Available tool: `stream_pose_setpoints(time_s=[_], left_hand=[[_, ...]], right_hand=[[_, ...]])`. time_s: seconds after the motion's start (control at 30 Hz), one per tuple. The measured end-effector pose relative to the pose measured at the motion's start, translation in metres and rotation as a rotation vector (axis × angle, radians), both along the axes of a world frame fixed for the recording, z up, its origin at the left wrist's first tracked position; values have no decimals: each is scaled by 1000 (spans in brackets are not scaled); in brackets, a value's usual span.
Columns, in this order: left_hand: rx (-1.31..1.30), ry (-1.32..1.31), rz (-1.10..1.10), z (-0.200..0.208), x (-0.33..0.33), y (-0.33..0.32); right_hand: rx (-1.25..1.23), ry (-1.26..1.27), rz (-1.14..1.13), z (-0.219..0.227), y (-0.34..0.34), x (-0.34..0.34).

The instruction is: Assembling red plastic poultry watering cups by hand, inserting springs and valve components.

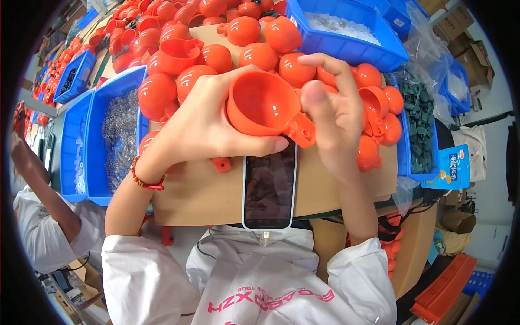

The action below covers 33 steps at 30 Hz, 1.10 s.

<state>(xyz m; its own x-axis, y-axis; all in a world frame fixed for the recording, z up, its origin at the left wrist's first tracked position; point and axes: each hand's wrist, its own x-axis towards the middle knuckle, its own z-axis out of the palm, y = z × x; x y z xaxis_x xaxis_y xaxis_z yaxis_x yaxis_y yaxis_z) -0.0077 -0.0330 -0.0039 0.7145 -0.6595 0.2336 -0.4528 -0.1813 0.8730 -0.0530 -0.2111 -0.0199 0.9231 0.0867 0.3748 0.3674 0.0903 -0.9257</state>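
Note:
My left hand grips an orange plastic half-shell cup, hollow side up, thumb pressed under its rim. My right hand is at the cup's small hinge tab, thumb and fingers curled around that side. Both hands hover over a brown cardboard board. A heap of similar orange half-shells covers the board's far part. A dark-screened phone lies flat on the board just below the cup.
Blue bins stand left, one with small metal parts, one far right with dark green pieces, and one at the back with white bits. Another person's sleeve and arm are at left. Cardboard boxes sit far right.

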Motion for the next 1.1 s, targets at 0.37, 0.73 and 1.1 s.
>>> stream_pose_setpoints(time_s=[0.37,0.73,1.1], left_hand=[[-260,243,14,6,-2,8],[-266,-108,155,-2,-5,-2],[-343,115,71,1,3,8]], right_hand=[[-221,-71,79,-8,-7,7],[-246,-369,-171,-5,-1,6],[-275,-126,126,31,-18,22]])
